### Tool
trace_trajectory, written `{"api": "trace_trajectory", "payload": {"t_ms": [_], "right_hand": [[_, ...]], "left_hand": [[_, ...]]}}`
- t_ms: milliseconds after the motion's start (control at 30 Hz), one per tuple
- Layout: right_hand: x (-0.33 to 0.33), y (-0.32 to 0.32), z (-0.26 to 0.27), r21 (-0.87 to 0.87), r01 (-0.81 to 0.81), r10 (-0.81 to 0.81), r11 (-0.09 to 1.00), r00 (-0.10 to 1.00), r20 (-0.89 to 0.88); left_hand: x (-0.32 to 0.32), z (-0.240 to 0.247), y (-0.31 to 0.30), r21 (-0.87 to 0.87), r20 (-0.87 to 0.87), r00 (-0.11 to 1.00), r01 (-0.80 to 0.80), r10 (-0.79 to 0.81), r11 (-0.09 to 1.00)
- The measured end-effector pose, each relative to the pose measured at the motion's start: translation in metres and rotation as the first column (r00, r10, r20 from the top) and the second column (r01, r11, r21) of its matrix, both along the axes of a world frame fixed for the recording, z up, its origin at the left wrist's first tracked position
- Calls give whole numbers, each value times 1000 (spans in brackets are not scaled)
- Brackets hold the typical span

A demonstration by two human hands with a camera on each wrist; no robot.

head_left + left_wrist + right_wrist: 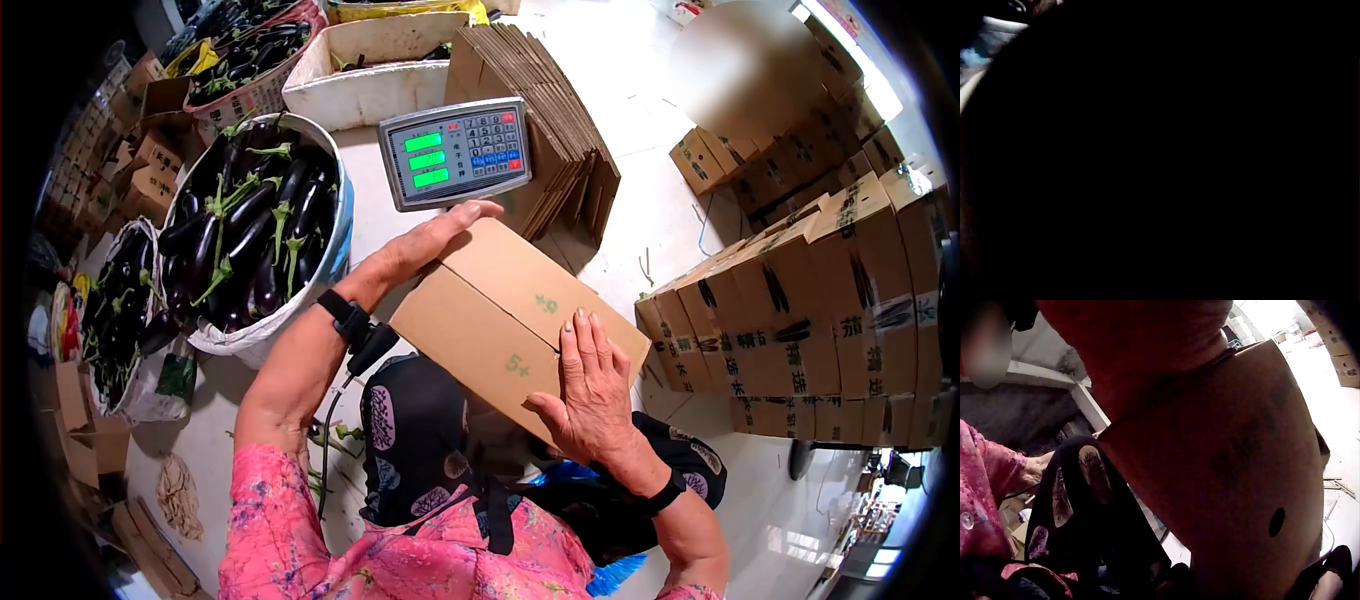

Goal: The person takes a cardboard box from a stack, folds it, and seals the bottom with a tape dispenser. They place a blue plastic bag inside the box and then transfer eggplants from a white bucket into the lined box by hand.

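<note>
A closed brown cardboard box (500, 310) marked "5+" is held tilted over my lap between both hands. My left hand (440, 235) lies along its far upper edge with the fingers straight. My right hand (590, 385) presses flat on its near end, fingers straight and thumb spread across the face. The right wrist view shows the box's shaded side (1241, 462) with a small oval hole, and the hand (1147, 344) above it as a red blur. The left wrist view is almost wholly black.
A digital scale display (455, 152) stands just beyond the box. A basin of eggplants (250, 225) is at the left, a stack of flat cartons (560, 120) behind, a white foam crate (370, 70) further back. Packed boxes (840, 300) are stacked at the right.
</note>
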State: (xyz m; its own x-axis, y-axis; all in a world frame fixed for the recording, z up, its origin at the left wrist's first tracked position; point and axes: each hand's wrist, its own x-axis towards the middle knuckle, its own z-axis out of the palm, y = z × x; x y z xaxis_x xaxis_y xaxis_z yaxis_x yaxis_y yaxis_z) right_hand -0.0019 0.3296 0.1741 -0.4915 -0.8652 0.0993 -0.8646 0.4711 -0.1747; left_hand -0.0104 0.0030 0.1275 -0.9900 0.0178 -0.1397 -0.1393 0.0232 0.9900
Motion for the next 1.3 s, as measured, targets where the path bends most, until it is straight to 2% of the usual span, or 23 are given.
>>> {"api": "trace_trajectory", "payload": {"t_ms": [67,167,267,333,467,500,600,667,767,867,933,1000,1067,1133,1167,1233,1267,1300], "right_hand": [[-4,-4,3,-5,-28,28,1000,1000,14],[-10,-9,6,-6,-45,45,999,999,16],[-14,-9,7,-14,-53,54,998,998,12],[-15,-9,7,-28,-55,55,998,998,9],[-17,-10,7,-44,-53,54,998,998,12],[-18,-9,6,-62,-60,60,996,998,10],[-19,-6,3,-69,-64,65,996,998,13],[-24,-3,0,-80,-72,72,994,997,-1],[-41,1,-5,-95,-117,119,989,993,14],[-72,19,12,-365,93,-28,927,983,180],[-87,40,44,-364,340,-234,867,923,305],[-100,69,68,-217,463,-336,859,831,443],[-107,100,82,-28,477,-413,878,788,456],[-122,145,53,53,499,-482,865,798,361],[-125,163,42,92,520,-518,849,784,342],[-124,190,18,186,575,-600,797,714,361],[-126,212,-11,124,558,-564,820,754,336],[-124,224,-33,159,580,-594,799,721,357]], "left_hand": [[8,4,0,68,15,998,62,-63,996],[12,11,-5,159,81,995,44,-57,986],[3,-5,-7,-154,-59,997,43,-52,987],[2,-5,-3,-268,-116,993,-14,-18,963],[0,15,6,-543,-184,983,-89,-15,835],[-1,17,14,-577,-233,972,-166,34,800],[-6,6,21,-701,-285,957,-251,61,668],[-3,7,22,-663,-381,923,-310,49,681],[-2,6,18,-592,-412,908,-336,84,732],[2,6,16,-572,-414,901,-368,129,733],[6,9,13,-555,-405,898,-391,173,734],[8,6,6,-571,-404,889,-428,215,701],[8,7,5,-600,-386,895,-427,222,677],[4,1,4,-615,-449,873,-455,189,644],[5,3,6,-584,-403,890,-431,215,688],[7,7,7,-596,-375,901,-414,217,688],[6,7,6,-603,-363,908,-400,209,690],[6,3,5,-581,-349,912,-392,217,713]]}}
